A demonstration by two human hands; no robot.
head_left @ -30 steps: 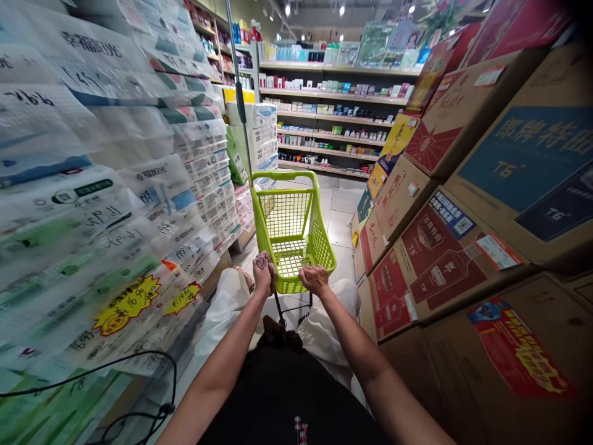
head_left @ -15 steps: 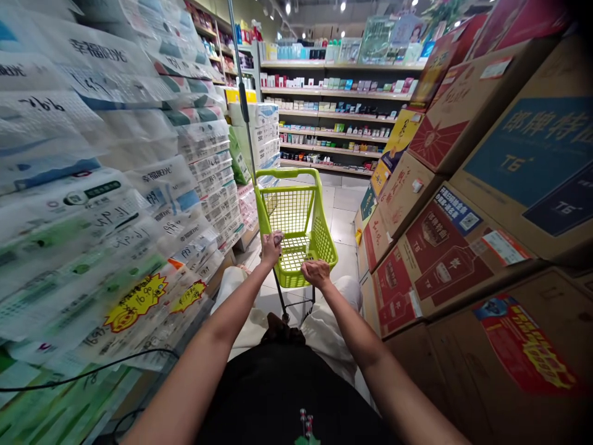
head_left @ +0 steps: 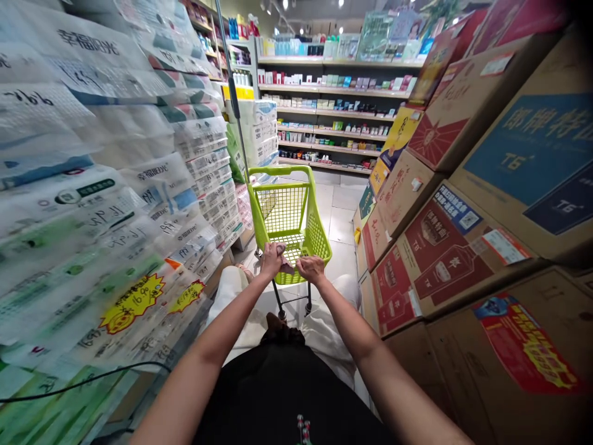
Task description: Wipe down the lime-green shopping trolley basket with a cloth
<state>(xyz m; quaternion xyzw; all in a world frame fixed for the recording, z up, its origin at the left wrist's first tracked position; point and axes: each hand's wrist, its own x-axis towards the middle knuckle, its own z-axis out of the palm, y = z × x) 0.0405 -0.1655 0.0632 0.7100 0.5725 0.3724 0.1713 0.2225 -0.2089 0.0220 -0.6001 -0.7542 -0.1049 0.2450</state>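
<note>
A lime-green plastic shopping cart point(head_left: 319, 247) stands in front of my knees, its lattice basket bare inside. My left hand point(head_left: 271, 261) is closed on a small greyish-purple cloth point(head_left: 287, 268), which hangs down at the cart's near edge. Beside it, my right hand point(head_left: 311, 268) is curled into a fist at the near right of the basket, close to the cloth's free end. Whether those fingers pinch the cloth or the cart's rim is hidden. A thin dark pole point(head_left: 233, 99) rises from the cart's far left corner.
Plastic-wrapped paper packs point(head_left: 152, 179) are piled high on the left, with yellow price signs point(head_left: 134, 304) and a black cable point(head_left: 88, 378). Stacked cartons point(head_left: 438, 247) wall the right side. Across the tiled floor point(head_left: 340, 213) stand shelves point(head_left: 333, 114) of small boxed goods.
My left hand has come down and nearer to me, and the cloth now hangs loose toward my right hand. The cart sits slightly further left in view.
</note>
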